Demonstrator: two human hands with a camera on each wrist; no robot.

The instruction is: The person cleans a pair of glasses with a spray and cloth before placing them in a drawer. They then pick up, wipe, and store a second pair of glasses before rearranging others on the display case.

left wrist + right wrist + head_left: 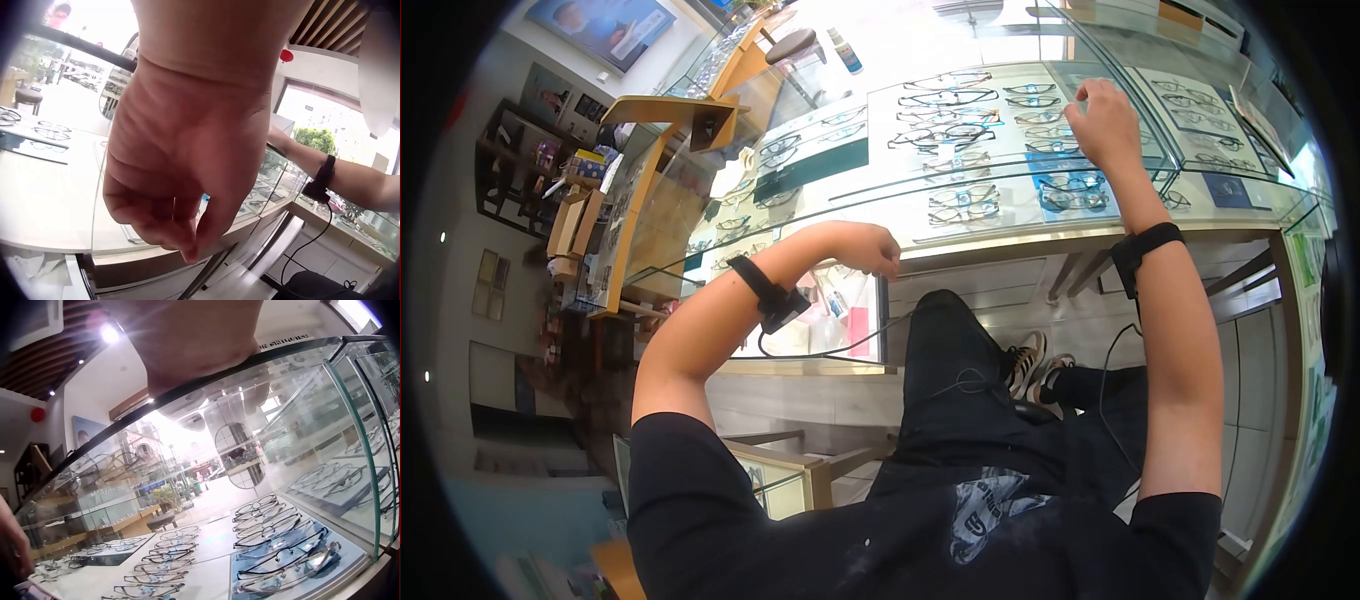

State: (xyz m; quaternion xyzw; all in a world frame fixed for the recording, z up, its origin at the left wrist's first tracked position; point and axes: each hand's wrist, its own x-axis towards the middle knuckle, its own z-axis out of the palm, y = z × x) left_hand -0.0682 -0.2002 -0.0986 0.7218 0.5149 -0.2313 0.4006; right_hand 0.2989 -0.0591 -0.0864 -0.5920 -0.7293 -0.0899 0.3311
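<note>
My left hand (pixel 865 248) hangs palm down at the front edge of the glass counter, its fingers loosely curled. In the left wrist view, the thumb of that hand (pixel 187 156) lies close to the bent fingertips, and nothing shows between them. Farther right, my right hand (pixel 1105 125) is over the glass top of the display case, fingers loosely bent, holding nothing visible. Below it, eyeglasses (pixel 1075 190) lie in rows on a blue tray. In the right wrist view, this hand (pixel 200 344) overlaps the upper edge of the glass case (pixel 300 353).
More rows of eyeglasses (pixel 945 110) lie inside the case to the left of the right hand. Under the left forearm, an open drawer (pixel 865 355) holds small items. A spray bottle (pixel 844 50) stands on the far side, near a round stool (pixel 790 46). Cables trail from both wrist straps.
</note>
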